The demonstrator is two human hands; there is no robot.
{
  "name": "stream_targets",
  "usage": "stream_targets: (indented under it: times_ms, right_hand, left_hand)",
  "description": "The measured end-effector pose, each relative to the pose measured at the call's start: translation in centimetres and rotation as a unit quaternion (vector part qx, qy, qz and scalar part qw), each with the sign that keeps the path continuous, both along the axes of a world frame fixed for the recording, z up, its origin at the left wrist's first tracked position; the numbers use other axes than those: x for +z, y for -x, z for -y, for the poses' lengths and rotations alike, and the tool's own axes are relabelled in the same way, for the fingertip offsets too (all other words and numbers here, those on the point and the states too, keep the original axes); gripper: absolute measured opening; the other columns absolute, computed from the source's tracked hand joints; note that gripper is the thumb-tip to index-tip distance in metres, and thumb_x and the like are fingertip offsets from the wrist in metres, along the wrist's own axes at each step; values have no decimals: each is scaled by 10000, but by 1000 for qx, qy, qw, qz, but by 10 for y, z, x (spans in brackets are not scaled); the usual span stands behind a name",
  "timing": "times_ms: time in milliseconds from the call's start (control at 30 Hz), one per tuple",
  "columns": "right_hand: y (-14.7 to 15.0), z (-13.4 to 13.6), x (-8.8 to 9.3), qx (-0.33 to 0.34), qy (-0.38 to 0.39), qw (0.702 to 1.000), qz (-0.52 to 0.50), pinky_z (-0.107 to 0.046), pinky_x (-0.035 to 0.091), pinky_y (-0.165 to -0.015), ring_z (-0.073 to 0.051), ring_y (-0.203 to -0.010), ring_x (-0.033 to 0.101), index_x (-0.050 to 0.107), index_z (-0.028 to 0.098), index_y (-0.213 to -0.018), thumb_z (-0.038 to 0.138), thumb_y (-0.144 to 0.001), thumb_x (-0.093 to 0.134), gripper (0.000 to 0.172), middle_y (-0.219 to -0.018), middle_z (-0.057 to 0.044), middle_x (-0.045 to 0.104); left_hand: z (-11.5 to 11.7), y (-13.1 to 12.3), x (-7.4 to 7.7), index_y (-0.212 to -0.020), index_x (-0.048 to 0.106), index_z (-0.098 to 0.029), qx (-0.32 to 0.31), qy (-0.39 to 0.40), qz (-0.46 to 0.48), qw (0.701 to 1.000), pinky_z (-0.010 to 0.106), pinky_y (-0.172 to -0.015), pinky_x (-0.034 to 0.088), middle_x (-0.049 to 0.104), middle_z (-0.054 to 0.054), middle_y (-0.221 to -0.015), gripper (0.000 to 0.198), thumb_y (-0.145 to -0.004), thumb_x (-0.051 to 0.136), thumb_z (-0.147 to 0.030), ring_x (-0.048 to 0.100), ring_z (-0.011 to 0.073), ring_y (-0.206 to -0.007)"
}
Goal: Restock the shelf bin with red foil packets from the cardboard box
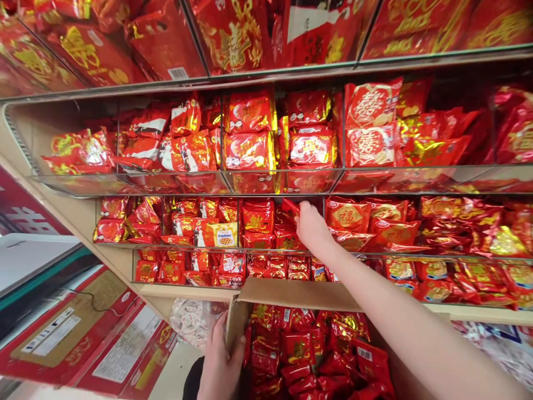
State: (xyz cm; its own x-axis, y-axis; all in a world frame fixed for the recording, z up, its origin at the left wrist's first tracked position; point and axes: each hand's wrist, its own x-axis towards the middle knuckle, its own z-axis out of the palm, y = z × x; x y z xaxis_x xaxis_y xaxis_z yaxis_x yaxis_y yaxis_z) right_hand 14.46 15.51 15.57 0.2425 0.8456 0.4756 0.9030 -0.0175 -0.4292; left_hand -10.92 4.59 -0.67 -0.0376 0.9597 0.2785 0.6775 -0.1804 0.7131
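Observation:
My left hand [220,358] is closed round the left edge of an open cardboard box [297,293], its thumb on the inner side and its fingers outside. Inside the box lies a loose heap of shiny red snack packets [297,347], some showing white barcode labels. My right arm reaches over the box to the shelf, where my right hand [312,226] pinches a red snack packet [291,208] inside a compartment. Just below it sit similar red packets [287,239], and gold-printed red packets [347,215] lie to the right. The fingertips are partly hidden behind the hand.
Clear plastic fronts [287,180] and dividers split the tiered shelves into compartments of red and gold packets. Large red bags [233,33] stand above. Printed cartons [58,333] are stacked at the left, and a clear bag of wrapped pieces [191,319] lies beside the box.

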Motion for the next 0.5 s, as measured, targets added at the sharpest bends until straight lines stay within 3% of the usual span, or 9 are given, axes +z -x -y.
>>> stream_targets:
  times_ms: [133,267,400,500]
  right_hand:
    - [-6,-66,-4,-13,17,1000,7,-401,424,-730,-284,-877,566,512,58,-1037,62,-783,341,306,-946,-212,570]
    - [-16,-115,-1,-17,14,1000,-6,-479,317,-895,-277,-1049,469,512,89,-1082,136,-842,305,320,-1017,-165,577]
    - [-21,-138,-1,-15,11,1000,-22,-467,290,-925,-244,-1063,449,525,126,-1087,250,-880,279,344,-1082,-143,567]
    - [-22,-143,-8,-22,-3,1000,-16,-433,267,-942,-236,-1079,444,554,72,-1051,273,-902,145,480,-1091,-166,557]
  left_hand:
    - [5,-4,-4,-1195,363,-170,-8,71,48,996,437,-950,339,487,115,-1193,459,-765,464,-297,439,251,-1128]
    - [9,-6,7,-1177,409,-194,3,107,109,988,427,-911,371,542,98,-1137,460,-731,502,-254,493,259,-1067]
    - [9,-7,15,-1153,425,-187,6,130,116,985,397,-871,392,574,96,-1090,434,-724,483,-220,537,252,-1004]
    - [9,-6,12,-1161,410,-189,-11,134,98,986,379,-865,391,560,98,-1112,436,-730,473,-223,528,247,-1018]
